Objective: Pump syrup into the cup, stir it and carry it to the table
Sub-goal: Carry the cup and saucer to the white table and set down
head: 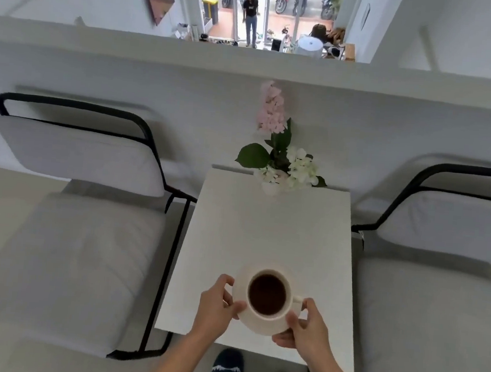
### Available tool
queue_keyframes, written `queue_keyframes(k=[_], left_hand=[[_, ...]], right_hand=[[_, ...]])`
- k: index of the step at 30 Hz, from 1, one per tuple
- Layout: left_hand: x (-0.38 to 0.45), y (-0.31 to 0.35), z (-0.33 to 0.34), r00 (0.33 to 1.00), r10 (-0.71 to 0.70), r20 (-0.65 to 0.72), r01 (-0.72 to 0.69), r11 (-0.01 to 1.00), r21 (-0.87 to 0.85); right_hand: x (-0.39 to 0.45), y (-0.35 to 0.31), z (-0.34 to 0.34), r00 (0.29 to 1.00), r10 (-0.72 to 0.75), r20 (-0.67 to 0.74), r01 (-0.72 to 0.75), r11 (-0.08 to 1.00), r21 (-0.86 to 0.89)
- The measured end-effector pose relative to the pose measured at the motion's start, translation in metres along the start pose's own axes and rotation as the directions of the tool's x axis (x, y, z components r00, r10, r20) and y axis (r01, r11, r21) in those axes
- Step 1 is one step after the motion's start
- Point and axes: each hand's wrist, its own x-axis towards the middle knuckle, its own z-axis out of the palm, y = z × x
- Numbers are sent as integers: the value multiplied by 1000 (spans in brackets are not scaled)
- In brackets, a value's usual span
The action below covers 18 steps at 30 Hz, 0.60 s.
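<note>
- as both hands grip the saucer [258, 325], left hand [218, 305] and right hand [304, 330] on opposite rims, the filled cup [269, 295] sits over the table [264, 232] near its front edge.
- carrying looks nearly finished; next, lower it level, then let go.

Head view, steeply downward, table [270, 232] near

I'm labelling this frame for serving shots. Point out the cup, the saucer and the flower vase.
cup [267, 294], head view: on the dark drink inside it.
saucer [261, 326], head view: on its near rim.
flower vase [270, 188], head view: on its white body.
</note>
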Motion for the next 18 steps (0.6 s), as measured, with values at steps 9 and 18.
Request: queue_keyframes(k=[9, 18], left_hand=[[96, -86, 35, 997, -54, 48, 52, 997, 48], [153, -121, 63, 996, -81, 34, 79, 995, 59]], right_hand=[[104, 61, 40, 998, 60, -22, -61, 998, -28], [166, 92, 52, 997, 63, -51, -68, 992, -105]])
